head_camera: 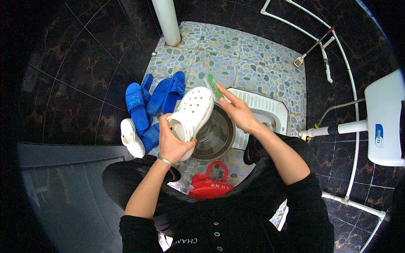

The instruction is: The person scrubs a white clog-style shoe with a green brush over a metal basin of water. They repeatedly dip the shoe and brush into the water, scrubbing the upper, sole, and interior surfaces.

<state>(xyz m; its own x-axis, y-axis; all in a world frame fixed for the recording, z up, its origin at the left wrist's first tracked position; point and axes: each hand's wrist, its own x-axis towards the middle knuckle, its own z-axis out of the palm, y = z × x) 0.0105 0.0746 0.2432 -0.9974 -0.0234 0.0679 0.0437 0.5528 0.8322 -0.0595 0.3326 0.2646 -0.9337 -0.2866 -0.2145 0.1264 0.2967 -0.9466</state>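
Observation:
My left hand (174,142) grips a white perforated clog (196,106) by its heel end, the toe pointing away from me. In my right hand (239,110) is a green scrubbing brush (212,87) with pale bristles, close beside the clog's toe. Below the clog stands a dark round basin (218,134) with water in it, partly hidden by the shoe. Another white clog (132,137) lies at the left, next to several blue slippers (136,102).
A squat toilet (275,109) adjoins the basin on the right. A red bag (210,186) lies between my legs. White pipes (352,88) and a cistern (384,123) line the right wall. A thick white pipe (167,23) rises at the far side of the mosaic-patterned floor.

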